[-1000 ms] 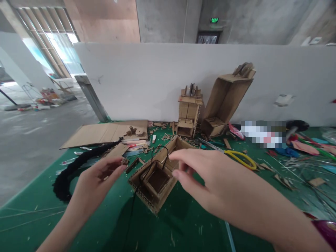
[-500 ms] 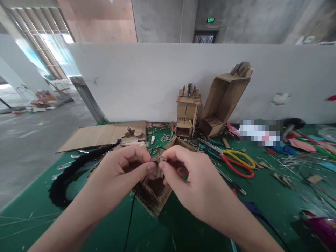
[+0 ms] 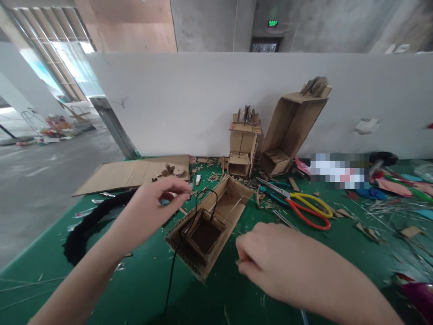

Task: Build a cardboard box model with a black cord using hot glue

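My left hand (image 3: pixel 154 205) is raised left of an open cardboard box (image 3: pixel 230 198). Its thumb and fingertips pinch together; whatever lies between them is too small to make out. To the right of the box, low over the table, my right hand (image 3: pixel 270 255) has its fingers curled in, hiding anything they hold. The box lies at a slant, open side up. Inside its near end sits a smaller square cardboard frame (image 3: pixel 221 225). A black cord (image 3: pixel 172 266) loops above the frame and trails over the near edge onto the table.
Scissors (image 3: pixel 309 205) with red and yellow handles lie at right. Two cardboard towers (image 3: pixel 241 140) stand against the white partition (image 3: pixel 176 104). A fuzzy black roll (image 3: pixel 76 243) and a cardboard sheet (image 3: pixel 131 174) are at left. Scraps litter the green table (image 3: pixel 142 293).
My hands have moved apart, left hand leftward and right hand right and down. The small cardboard piece they both pinched is no longer visible, and the box below is uncovered.
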`<state>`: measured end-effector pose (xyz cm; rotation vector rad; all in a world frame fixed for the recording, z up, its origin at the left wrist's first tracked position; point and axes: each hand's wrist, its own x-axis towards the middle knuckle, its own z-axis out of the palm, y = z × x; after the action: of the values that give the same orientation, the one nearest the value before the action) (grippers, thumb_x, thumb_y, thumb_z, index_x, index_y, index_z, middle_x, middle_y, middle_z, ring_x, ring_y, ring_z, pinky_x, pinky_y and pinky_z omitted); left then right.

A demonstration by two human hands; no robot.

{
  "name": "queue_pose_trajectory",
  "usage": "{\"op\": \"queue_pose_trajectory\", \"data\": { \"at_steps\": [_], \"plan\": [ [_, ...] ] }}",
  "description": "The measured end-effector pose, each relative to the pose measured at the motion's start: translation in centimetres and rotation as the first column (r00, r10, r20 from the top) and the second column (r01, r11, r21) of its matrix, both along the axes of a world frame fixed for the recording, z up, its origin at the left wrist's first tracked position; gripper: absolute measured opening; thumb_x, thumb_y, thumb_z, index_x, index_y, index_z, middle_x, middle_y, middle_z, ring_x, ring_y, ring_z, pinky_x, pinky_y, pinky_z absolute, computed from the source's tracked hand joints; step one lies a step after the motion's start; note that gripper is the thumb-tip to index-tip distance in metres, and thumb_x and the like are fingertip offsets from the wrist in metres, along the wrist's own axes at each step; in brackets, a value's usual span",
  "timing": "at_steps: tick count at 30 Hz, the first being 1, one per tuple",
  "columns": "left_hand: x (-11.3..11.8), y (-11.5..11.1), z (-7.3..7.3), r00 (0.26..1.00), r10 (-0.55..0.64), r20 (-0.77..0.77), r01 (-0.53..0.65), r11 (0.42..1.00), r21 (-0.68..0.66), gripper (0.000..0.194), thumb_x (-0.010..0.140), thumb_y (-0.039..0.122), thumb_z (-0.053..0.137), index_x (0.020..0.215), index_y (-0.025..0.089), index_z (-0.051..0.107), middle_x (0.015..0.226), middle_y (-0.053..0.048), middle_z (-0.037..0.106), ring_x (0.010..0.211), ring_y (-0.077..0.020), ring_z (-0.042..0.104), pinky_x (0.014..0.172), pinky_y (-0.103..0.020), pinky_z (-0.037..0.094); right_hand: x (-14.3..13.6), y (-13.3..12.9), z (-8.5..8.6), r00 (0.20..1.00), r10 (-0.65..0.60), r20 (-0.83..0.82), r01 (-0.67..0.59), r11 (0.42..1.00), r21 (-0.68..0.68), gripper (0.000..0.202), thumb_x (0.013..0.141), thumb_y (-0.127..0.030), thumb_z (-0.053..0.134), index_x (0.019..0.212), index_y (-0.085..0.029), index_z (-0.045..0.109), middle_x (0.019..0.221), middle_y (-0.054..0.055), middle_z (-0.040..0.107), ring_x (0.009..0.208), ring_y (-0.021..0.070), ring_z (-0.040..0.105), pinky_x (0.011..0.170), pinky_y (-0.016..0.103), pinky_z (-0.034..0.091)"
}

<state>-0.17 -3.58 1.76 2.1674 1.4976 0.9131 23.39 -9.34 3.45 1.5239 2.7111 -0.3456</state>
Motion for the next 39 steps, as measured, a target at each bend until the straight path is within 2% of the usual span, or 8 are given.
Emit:
{"op": "queue_pose_trajectory", "data": {
  "at_steps": [3, 7, 11, 15, 18, 22, 29, 39],
  "plan": [
    [0.6, -0.2, -0.3, 0.976, -0.116, -0.185, 0.11, 0.993, -0.044, 0.021, 0.084, 0.04, 0.049, 0.084, 0.025, 0.064, 0.094, -0.003, 0.066, 0.081, -0.0183, 0.06, 0.065, -0.028, 0.048, -0.5, 0.1, -0.5, 0.996, 0.02, 0.092, -0.018, 1.0, -0.018, 0.025, 0.07, -0.02, 0.058, 0.048, -0.018, 0.047, 0.046, 0.0, 0.049, 0.04, 0.0116, 0.044, 0.04, 0.027, 0.015],
    [1.6, -0.7, -0.3, 0.949, -0.196, -0.245, 0.182, 0.98, -0.078, 0.019, 0.085, 0.036, 0.047, 0.08, 0.025, 0.062, 0.085, -0.002, 0.065, 0.075, -0.0173, 0.058, 0.062, -0.027, 0.045, -0.8, 1.2, -0.2, 0.994, -0.109, -0.017, 0.11, 0.993, 0.049, 0.03, 0.081, -0.038, 0.054, 0.058, -0.018, 0.053, 0.054, 0.002, 0.054, 0.047, 0.014, 0.049, 0.042, 0.027, 0.021],
    [2.7, -0.9, -1.0, 0.899, -0.28, -0.336, 0.278, 0.959, -0.055, 0.012, 0.083, 0.024, 0.046, 0.082, 0.022, 0.059, 0.08, 0.0, 0.063, 0.074, -0.016, 0.056, 0.067, -0.029, 0.042, -0.9, 2.4, -0.6, 0.964, -0.139, -0.228, 0.167, 0.98, 0.109, 0.023, 0.089, -0.032, 0.041, 0.083, -0.019, 0.059, 0.069, 0.003, 0.061, 0.061, 0.0158, 0.056, 0.049, 0.027, 0.03],
    [2.7, -0.6, -2.2, 0.822, -0.318, -0.472, 0.364, 0.932, 0.005, 0.013, 0.084, 0.019, 0.047, 0.081, 0.023, 0.059, 0.086, -0.001, 0.062, 0.091, -0.0188, 0.053, 0.083, -0.036, 0.036, -1.1, 3.0, -1.5, 0.971, -0.141, -0.194, 0.164, 0.981, 0.107, 0.026, 0.091, -0.028, 0.035, 0.087, -0.019, 0.059, 0.073, 0.005, 0.062, 0.063, 0.0166, 0.057, 0.05, 0.028, 0.03],
    [2.3, -0.4, -2.4, 0.784, -0.331, -0.526, 0.395, 0.919, 0.01, 0.013, 0.083, 0.022, 0.052, 0.075, 0.024, 0.063, 0.096, -0.001, 0.059, 0.097, -0.021, 0.047, 0.087, -0.038, 0.031, -1.2, 3.1, -1.8, 0.972, -0.149, -0.183, 0.172, 0.978, 0.116, 0.027, 0.091, -0.028, 0.034, 0.087, -0.019, 0.059, 0.073, 0.006, 0.063, 0.063, 0.0167, 0.057, 0.05, 0.028, 0.029],
    [2.3, 0.0, -2.2, 0.767, -0.335, -0.548, 0.387, 0.922, -0.021, 0.014, 0.082, 0.024, 0.055, 0.071, 0.025, 0.065, 0.091, -0.001, 0.054, 0.09, -0.0201, 0.045, 0.081, -0.036, 0.031, -1.3, 3.1, -1.9, 0.974, -0.149, -0.168, 0.171, 0.977, 0.125, 0.027, 0.091, -0.029, 0.034, 0.086, -0.019, 0.059, 0.072, 0.006, 0.063, 0.06, 0.0159, 0.056, 0.048, 0.028, 0.026],
    [2.7, 1.1, -2.5, 0.753, -0.449, -0.481, 0.473, 0.877, -0.079, 0.013, 0.082, 0.022, 0.054, 0.075, 0.022, 0.066, 0.084, -0.003, 0.053, 0.083, -0.0179, 0.047, 0.074, -0.031, 0.036, -1.3, 3.1, -1.7, 0.976, -0.156, -0.155, 0.18, 0.971, 0.158, 0.031, 0.092, -0.029, 0.031, 0.082, -0.02, 0.059, 0.068, 0.004, 0.061, 0.056, 0.0139, 0.052, 0.047, 0.028, 0.022],
    [2.8, 1.8, -3.2, 0.767, -0.456, -0.451, 0.475, 0.877, -0.078, 0.011, 0.08, 0.014, 0.053, 0.074, 0.019, 0.061, 0.08, -0.001, 0.057, 0.077, -0.0157, 0.051, 0.068, -0.027, 0.036, -1.4, 3.3, -1.7, 0.967, -0.178, -0.183, 0.211, 0.96, 0.186, 0.032, 0.093, -0.032, 0.032, 0.077, -0.021, 0.058, 0.066, 0.001, 0.06, 0.052, 0.0116, 0.048, 0.046, 0.028, 0.02]
  ]
}}
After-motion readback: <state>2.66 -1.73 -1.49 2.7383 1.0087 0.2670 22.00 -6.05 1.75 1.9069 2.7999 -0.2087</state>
